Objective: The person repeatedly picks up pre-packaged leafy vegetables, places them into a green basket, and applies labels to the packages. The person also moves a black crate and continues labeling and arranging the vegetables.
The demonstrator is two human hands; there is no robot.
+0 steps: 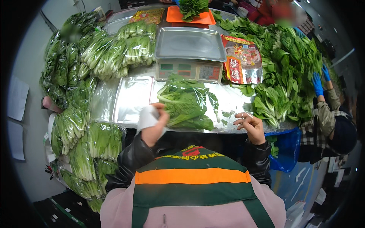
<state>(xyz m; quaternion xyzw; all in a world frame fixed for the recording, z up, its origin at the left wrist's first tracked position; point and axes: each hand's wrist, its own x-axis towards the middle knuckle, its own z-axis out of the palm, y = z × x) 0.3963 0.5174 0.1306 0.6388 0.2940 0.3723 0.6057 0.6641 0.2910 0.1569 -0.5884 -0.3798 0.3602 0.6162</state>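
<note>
Leafy greens in a clear plastic bag [185, 105] lie on the metal tabletop [132, 99] before me, stems to the left. My left hand [156, 125] is at the bag's left edge, fingers bent. White sheet-like material [147, 117] wraps partly around this hand; I cannot tell whether the fingers grip it or the bag. To the right of the bag, my right hand [251, 128] hovers near the table's front edge, fingers curled but apart. Thin pale streaks cross those fingers, too fine to identify. Small leaf scraps [226, 115] lie between the bag and this hand.
A digital scale [189, 44] with a metal pan stands behind the bag. Bagged greens [105, 54] pile up leftward; loose greens [288, 65] heap rightward, beside a red printed packet [242, 59]. An orange tray [175, 17] sits farther back. A co-worker's blue-gloved hand [317, 84] touches the heap.
</note>
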